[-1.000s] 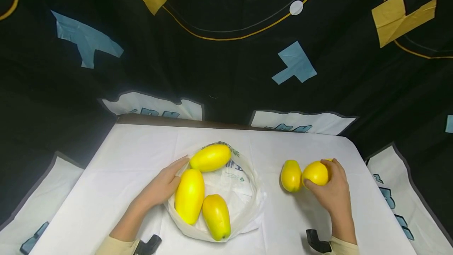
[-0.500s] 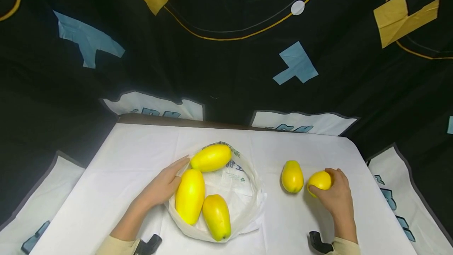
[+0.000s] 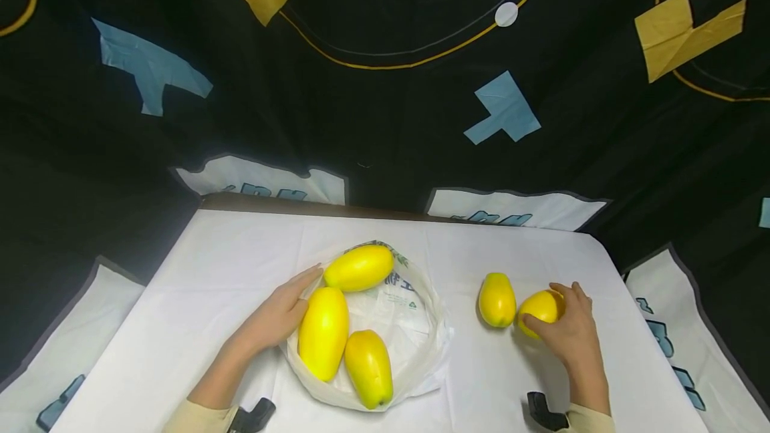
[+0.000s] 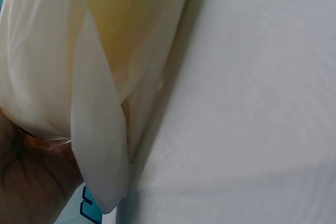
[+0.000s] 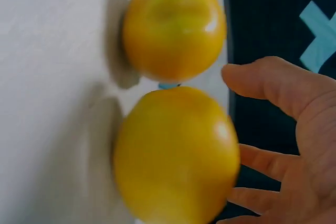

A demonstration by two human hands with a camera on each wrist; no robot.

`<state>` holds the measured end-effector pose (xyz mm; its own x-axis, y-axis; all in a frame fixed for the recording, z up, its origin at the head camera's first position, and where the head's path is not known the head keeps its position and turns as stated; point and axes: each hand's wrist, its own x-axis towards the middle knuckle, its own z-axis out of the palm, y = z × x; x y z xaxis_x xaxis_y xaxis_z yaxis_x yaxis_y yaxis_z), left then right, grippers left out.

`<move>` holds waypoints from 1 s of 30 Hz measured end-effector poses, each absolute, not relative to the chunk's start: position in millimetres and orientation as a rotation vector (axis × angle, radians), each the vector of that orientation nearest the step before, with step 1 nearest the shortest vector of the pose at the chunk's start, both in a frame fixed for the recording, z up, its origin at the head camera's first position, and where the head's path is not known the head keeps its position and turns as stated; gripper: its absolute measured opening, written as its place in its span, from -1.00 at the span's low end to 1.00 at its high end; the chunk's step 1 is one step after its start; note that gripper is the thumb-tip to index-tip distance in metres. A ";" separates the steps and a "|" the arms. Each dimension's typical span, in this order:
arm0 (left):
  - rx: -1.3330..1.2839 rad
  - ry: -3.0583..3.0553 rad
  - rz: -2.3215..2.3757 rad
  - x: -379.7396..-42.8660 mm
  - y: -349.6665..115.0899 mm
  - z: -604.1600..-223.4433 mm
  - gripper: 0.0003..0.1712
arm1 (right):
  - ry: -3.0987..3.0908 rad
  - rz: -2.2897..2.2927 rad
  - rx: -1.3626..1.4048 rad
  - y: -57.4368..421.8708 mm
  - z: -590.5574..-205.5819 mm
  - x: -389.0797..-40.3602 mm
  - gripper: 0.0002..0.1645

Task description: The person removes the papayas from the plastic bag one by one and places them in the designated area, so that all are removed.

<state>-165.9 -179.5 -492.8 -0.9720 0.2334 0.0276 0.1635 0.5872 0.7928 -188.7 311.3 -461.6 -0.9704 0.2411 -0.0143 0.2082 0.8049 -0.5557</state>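
My left hand [image 3: 279, 309] rests against the left side of a white plastic bag [image 3: 430, 346], fingers extended along its outside. In the left wrist view, part of the palm touches the bag [image 4: 37, 77], and yellow shows through the plastic. Within the bag's wide mouth lie three yellow oblong fruits, mango- or papaya-like: one at the back [image 3: 359, 268], one at left [image 3: 323, 333] and one in front [image 3: 369, 369]. To the right, my right hand [image 3: 568, 326] surrounds another such fruit [image 5: 176, 156] on the table. Its thumb [image 5: 257, 80] stands off the fruit in the right wrist view; some fingertips are hidden.
One more yellow fruit [image 3: 496, 299] lies just left of the right hand's fruit, close beside it. A white cloth covers the table [image 3: 240, 239]. Beyond its back edge hangs a black curtain [image 3: 385, 125] with blue, gold and white patches.
My right hand first shifts right and toward me with its fruit, away from the neighbouring fruit. Since then that fruit has turned slightly and sits nearer its neighbour. The left hand stays put.
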 end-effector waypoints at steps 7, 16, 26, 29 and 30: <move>0.359 2.738 1.348 -166.5 -179.0 -492.9 -0.39 | -2.696 0.938 -0.248 293.6 -442.1 -182.6 -0.07; 0.357 2.739 1.338 -166.3 -179.0 -493.8 -0.39 | -2.529 1.070 -0.009 262.9 -420.4 -173.9 -0.10; 0.347 2.735 1.332 -166.2 -178.9 -492.9 -0.39 | -2.514 1.060 0.333 228.8 -415.2 -172.2 -0.06; 0.340 2.733 1.331 -165.9 -178.7 -492.4 -0.39 | -2.516 1.069 0.412 218.0 -416.3 -171.9 -0.05; 0.341 2.734 1.330 -165.8 -178.7 -492.5 -0.39 | -2.516 1.082 0.435 214.6 -416.7 -171.9 -0.05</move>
